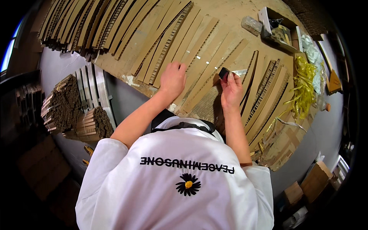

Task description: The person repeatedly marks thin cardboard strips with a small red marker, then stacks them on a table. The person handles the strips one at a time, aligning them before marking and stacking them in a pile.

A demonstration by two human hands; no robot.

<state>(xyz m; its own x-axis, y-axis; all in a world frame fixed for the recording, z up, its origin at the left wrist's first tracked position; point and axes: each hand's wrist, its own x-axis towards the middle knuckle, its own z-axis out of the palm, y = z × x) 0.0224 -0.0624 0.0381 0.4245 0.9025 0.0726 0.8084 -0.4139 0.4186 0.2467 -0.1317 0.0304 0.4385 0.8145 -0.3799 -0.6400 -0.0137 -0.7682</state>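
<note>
My right hand (232,90) pinches a small dark block (223,73) between thumb and fingers, held over the cardboard strips. What the block is made of, I cannot make out. To the left, my left hand (172,80) rests with curled fingers at a long brown honeycomb-cardboard strip (197,42). Its fingertips point away from me, and whatever they grip, if anything, is hidden. Between the two hands more strips (203,86) lie side by side, slanting away from me. Small white patches show on some of them.
Many strips stand in a dense row (88,27) at the far left of the worktable (126,74); others (264,96) lie right. Farther right are an open box (264,17), a taped block (252,25) and yellow ribbon (303,92). Bundled strips (63,99) stand at lower left.
</note>
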